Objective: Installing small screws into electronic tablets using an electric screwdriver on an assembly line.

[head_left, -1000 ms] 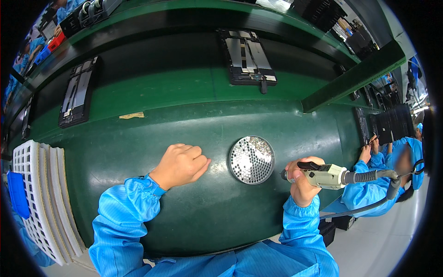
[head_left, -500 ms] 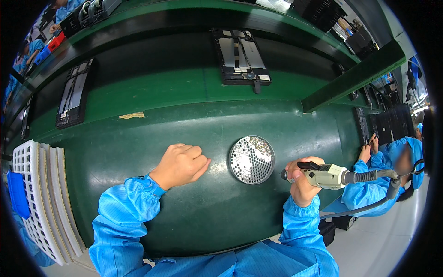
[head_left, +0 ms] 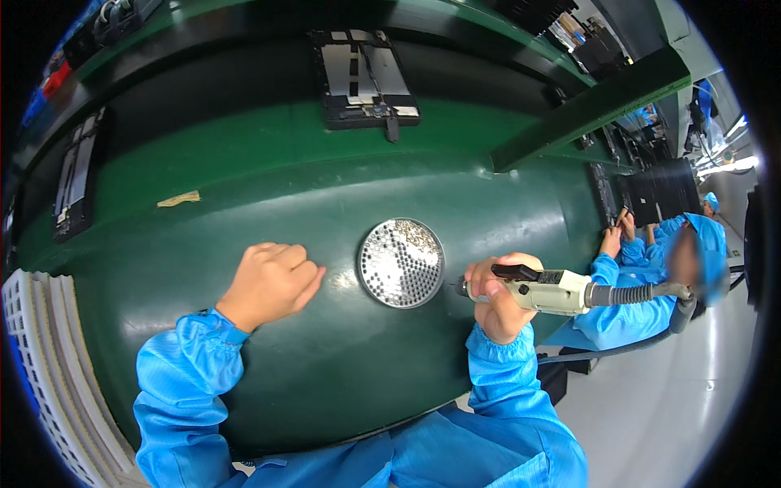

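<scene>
My right hand (head_left: 506, 302) is wrapped round an electric screwdriver (head_left: 553, 291), cream-coloured with a black lever on top. The tool lies nearly level, its thin tip pointing left, close to the right rim of a round metal dish (head_left: 399, 281). Many small dark dots, looking like screws or holes, stand in rows across that dish, and loose small metal bits lie in its upper right part. Left of the dish and apart from it, my left hand (head_left: 272, 281) rests in a fist on the green bench top (head_left: 325, 358). Whatever its curled fingers may hold is hidden.
A flat device with its inside exposed (head_left: 366, 81) lies on the green ledge ahead, another (head_left: 77, 175) at far left. Stacked white trays (head_left: 49, 358) flank the bench's left edge. A slanted green post (head_left: 594, 106) and a co-worker (head_left: 659, 276) are to the right. A cable trails from the screwdriver.
The whole view has swung right, so the bench things sit further left and higher. The screwdriver's tip is slightly nearer the dish. My left hand remains closed on the bench.
</scene>
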A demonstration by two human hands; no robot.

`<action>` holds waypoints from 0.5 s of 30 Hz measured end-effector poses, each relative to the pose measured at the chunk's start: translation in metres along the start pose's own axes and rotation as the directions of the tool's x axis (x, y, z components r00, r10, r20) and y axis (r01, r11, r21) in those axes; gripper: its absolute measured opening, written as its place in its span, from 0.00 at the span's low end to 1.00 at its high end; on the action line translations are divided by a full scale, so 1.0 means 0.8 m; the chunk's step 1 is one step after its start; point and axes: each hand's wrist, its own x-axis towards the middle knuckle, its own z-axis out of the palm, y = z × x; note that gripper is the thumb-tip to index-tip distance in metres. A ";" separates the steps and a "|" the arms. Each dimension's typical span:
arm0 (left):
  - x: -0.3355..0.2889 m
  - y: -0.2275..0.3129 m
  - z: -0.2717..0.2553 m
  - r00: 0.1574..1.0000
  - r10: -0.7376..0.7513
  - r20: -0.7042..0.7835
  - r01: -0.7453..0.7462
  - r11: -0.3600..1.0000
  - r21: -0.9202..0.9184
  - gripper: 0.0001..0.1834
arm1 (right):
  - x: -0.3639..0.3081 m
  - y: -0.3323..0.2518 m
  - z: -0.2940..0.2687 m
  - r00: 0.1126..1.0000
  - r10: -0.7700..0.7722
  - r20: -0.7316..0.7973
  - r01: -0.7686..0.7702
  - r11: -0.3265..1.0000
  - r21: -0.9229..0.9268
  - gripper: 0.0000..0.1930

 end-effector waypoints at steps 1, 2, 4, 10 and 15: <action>0.000 -0.001 0.002 1.000 -0.008 0.002 0.008 1.000 0.011 0.18 | 0.001 -0.001 0.002 1.000 0.012 0.010 -0.013 0.999 0.044 0.17; -0.001 -0.001 0.004 1.000 -0.007 -0.003 0.007 1.000 0.007 0.18 | 0.003 -0.002 0.003 0.999 0.025 0.020 -0.027 0.996 0.089 0.17; -0.001 -0.002 0.007 1.000 -0.006 -0.010 0.006 1.000 -0.009 0.18 | 0.003 -0.004 0.008 0.999 0.031 0.036 -0.034 0.994 0.106 0.17; -0.004 -0.004 0.010 1.000 -0.005 -0.023 0.004 0.999 -0.042 0.18 | 0.009 -0.008 0.038 0.992 0.063 0.105 -0.080 0.983 0.168 0.17; -0.003 -0.003 0.009 0.999 -0.022 0.028 0.023 0.999 -0.025 0.13 | 0.000 -0.005 0.042 0.974 0.099 0.203 -0.133 0.978 0.161 0.17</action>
